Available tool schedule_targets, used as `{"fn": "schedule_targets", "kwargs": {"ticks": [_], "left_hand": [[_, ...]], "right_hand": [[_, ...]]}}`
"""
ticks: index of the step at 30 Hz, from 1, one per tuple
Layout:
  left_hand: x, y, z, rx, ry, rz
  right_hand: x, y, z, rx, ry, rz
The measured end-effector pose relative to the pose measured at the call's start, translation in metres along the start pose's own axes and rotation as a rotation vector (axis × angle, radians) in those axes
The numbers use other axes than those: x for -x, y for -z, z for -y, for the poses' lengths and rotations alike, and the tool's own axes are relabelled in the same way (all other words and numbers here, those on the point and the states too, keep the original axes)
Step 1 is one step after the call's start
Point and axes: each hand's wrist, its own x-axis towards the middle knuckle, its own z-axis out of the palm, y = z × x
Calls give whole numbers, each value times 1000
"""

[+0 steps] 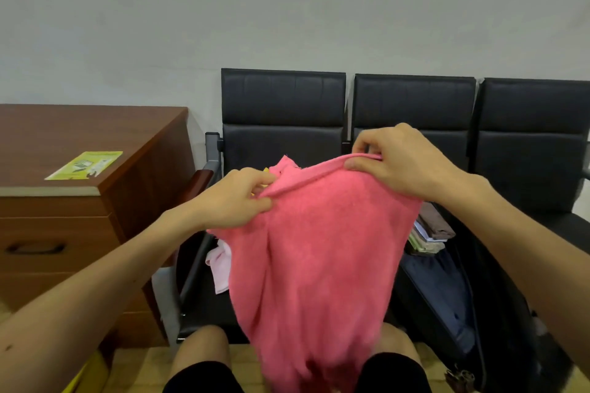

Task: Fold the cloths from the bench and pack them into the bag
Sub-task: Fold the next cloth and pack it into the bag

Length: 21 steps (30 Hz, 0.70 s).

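A large pink terry cloth hung in the air in front of the person, its top hem stretched between both hands and its body falling in loose folds toward 6 o'clock, down over the person's knees and black shorts. The left hand held the hem's 9 o'clock end, thumb and curled fingers pinching a bunch of fabric. The right hand held the hem higher, toward 1 o'clock of the cloth's middle, the thumb under the rolled edge and the fingers curled over it. A loose corner of the cloth stuck up between the two hands.

Behind the cloth stood a bench of black padded seats against a pale wall. At 8 o'clock of the cloth, a crumpled pale pink cloth lay on the leftmost seat, partly hidden by the hanging fabric. At 3 o'clock, just beside the cloth's edge, an open dark bag with a navy lining lay on the bench, and a stack of folded cloths, brown on top and paler ones beneath, lay at its far end. Farther out, at 9 o'clock, was a reddish-brown wooden drawer cabinet with a yellow-green leaflet lying flat on its top.
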Motion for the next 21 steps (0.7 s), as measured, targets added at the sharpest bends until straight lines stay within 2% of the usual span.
{"fn": "schedule_targets", "kwargs": {"ticks": [4, 7, 11, 14, 17, 18, 21], "left_hand": [[1, -1, 23, -115, 47, 45], [1, 3, 34, -19, 104, 105], [1, 9, 54, 79, 137, 180], [6, 6, 65, 208, 142, 174], [12, -4, 70, 427, 186, 118], [16, -8, 72, 523, 210, 75], [25, -30, 79, 839, 357, -150]], "right_hand": [[11, -4, -17, 37, 5, 16], [19, -6, -30, -45, -35, 99], [29, -24, -55, 9, -73, 260], [39, -43, -74, -4, -103, 276], [51, -61, -84, 10, -159, 235], [55, -66, -86, -56, -196, 227], [68, -74, -85, -469, -324, 213]]}}
